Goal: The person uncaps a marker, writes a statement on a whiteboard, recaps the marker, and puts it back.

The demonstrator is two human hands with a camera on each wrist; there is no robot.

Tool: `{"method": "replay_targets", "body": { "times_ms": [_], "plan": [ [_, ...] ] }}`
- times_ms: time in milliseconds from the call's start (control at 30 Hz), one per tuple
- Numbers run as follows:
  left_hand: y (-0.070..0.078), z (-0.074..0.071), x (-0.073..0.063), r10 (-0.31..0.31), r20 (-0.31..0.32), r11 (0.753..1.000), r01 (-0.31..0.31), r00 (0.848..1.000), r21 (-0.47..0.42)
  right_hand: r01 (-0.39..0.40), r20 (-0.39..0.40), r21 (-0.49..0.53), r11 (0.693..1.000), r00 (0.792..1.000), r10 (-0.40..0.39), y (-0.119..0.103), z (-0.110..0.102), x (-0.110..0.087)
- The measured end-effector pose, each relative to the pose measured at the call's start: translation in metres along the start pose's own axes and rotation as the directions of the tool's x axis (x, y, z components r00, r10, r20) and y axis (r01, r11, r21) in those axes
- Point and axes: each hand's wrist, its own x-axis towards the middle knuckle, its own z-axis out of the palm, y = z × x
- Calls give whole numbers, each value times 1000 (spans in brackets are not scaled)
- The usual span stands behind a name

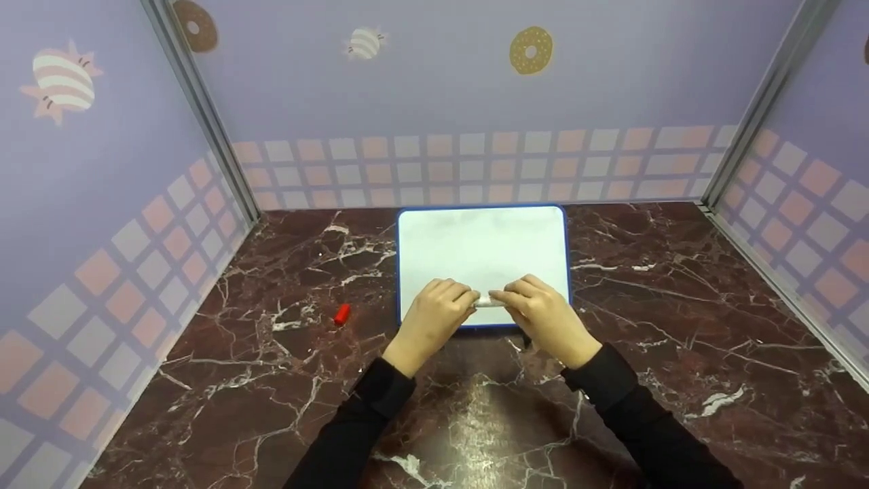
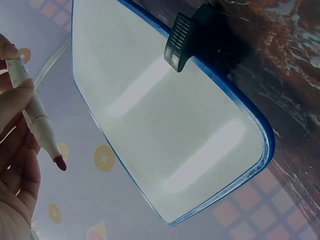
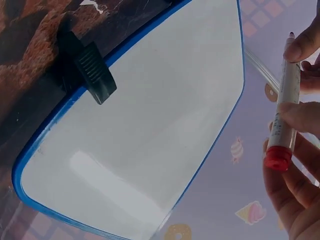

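Note:
A white marker (image 1: 484, 301) with a bare red tip is held level between both hands, in front of a whiteboard (image 1: 482, 244) with a blue frame. My left hand (image 1: 438, 312) pinches the marker near its tip (image 2: 60, 162), thumb on the barrel. At the other end, my right hand (image 1: 543, 316) pinches it close to its red end plug (image 3: 278, 158). Apart from both hands, a red cap (image 1: 342, 314) lies on the table, left of the board.
A black clip (image 2: 179, 42) grips the board's blue edge. Beneath lies a dark red marbled table (image 1: 258, 401). Patterned lilac walls (image 1: 434, 88) enclose it at the back and sides, with metal posts (image 1: 204, 109) at the corners.

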Motion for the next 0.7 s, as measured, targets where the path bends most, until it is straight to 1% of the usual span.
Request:
{"method": "replay_targets", "body": {
  "times_ms": [67,100,133,167,200,233,267,300,333,367,467,500,533,567,633,667,700],
  "plan": [
    [-1,1,-1,-8,-14,1000,8,1000,-8,-83,0,100,992,997,83,4,1,-2],
    [-1,1,-1,-13,-18,1000,13,1000,-16,-133,0,166,977,991,135,6,2,-4],
    [-1,1,-1,-17,-25,1000,17,1000,-24,-187,0,235,954,981,192,9,3,-5],
    [-1,1,-2,-21,-33,999,19,999,-33,-236,1,317,919,969,249,11,5,-6],
    [-1,1,-2,-23,-41,999,21,999,-41,-277,6,399,874,954,300,13,7,-7],
    [-1,0,-2,-23,-50,999,21,998,-47,-316,18,475,821,937,350,14,9,-7],
    [0,0,-1,-23,-60,998,20,998,-52,-346,34,552,759,918,394,15,11,-7],
    [0,-1,-1,-22,-70,998,18,997,-56,-371,56,627,685,899,435,15,12,-7],
    [1,-1,-1,-21,-81,998,16,997,-57,-390,88,696,602,879,468,15,14,-7],
    [2,-1,0,-20,-89,998,14,996,-60,-405,123,757,512,858,498,13,15,-7],
    [4,-2,1,-17,-109,998,9,994,-66,-420,221,869,260,802,555,8,20,-6],
    [4,-2,1,-15,-113,998,7,993,-69,-418,252,891,179,781,571,5,22,-6],
    [5,-1,2,-12,-115,997,4,993,-72,-413,281,905,104,762,584,3,24,-6],
    [5,-1,2,-9,-117,997,0,993,-74,-402,301,915,41,746,594,0,26,-7],
    [7,0,1,-2,-119,997,-7,993,-77,-376,337,924,-66,721,605,-5,31,-8],
    [7,1,1,1,-119,997,-10,993,-78,-363,347,926,-103,712,610,-8,33,-9],
    [7,2,1,3,-118,997,-12,993,-79,-353,351,927,-125,706,615,-10,35,-9]
  ]
}}
